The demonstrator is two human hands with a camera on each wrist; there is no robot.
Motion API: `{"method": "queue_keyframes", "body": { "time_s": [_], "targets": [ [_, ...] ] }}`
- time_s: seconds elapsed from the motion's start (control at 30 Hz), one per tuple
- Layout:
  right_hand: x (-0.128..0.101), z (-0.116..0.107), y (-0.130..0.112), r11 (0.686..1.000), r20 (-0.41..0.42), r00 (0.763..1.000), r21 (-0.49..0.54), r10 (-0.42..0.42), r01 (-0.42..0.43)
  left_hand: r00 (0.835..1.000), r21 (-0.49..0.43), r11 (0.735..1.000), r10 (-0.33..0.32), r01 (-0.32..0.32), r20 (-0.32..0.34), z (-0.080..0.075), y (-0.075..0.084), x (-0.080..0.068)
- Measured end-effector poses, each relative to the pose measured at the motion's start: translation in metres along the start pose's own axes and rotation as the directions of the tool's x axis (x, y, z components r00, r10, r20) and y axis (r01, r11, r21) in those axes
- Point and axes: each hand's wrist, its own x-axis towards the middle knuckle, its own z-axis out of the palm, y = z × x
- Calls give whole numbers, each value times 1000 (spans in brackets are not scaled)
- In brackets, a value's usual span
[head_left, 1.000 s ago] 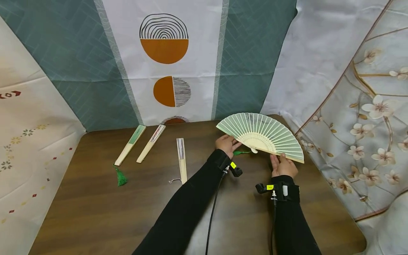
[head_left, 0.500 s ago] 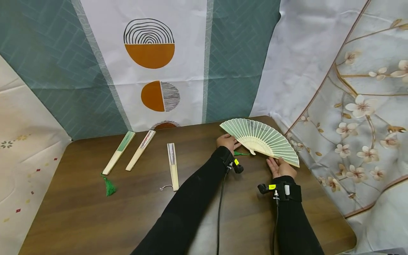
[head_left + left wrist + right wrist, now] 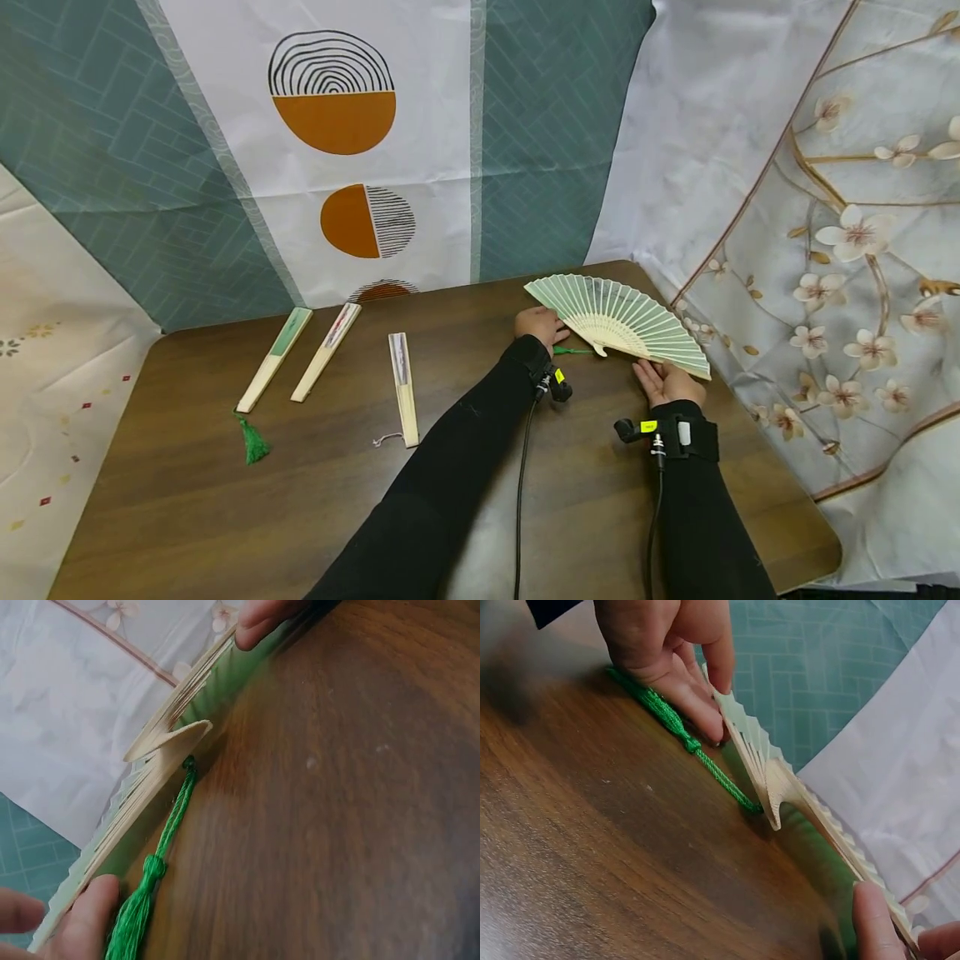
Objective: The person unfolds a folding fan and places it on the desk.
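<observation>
I see my left hand [image 3: 542, 325] at nine o'clock and right hand [image 3: 663, 382] at four o'clock pinching the spread green paper-and-bamboo fan [image 3: 621, 321].

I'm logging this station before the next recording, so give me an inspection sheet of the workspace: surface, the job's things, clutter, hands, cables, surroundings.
Surface: dark wooden table, rounded corners.
Job's things: open green fan at the far right edge, low over the table; its green tassel lies on the wood.
Clutter: three folded fans at far left: green-tipped fan with a loose tassel, middle fan, third fan with a pale cord.
Hands: left hand pinches the fan's left end rib; right hand holds the right end rib, fingers against its edge.
Cables: black cables run down from both wrist cameras.
Surroundings: patterned cloth backdrops behind and at both sides.
</observation>
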Motion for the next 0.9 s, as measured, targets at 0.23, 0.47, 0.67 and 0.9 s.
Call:
{"method": "queue_keyframes", "body": {
  "time_s": [0.23, 0.47, 0.67, 0.9],
  "targets": [
    [-4, 1, 3, 999, 40, 999, -29, -24, 25, 999, -36, 999, 13, -11, 44, -9, 7, -8],
    [-5, -1, 3, 1000, 19, 1000, -8, -22, 22, 1000, -99, 995, -1, 4, 26, -11, 8, -12],
    [-5, -1, 3, 1000, 6, 1000, 13, -26, 26, 999, -94, 995, -7, 11, 41, -12, 11, -12],
    [-9, -5, 4, 996, 10, 998, -68, -57, 58, 999, -3, 999, -42, 42, 6, -19, 7, 7]
  ]
}}
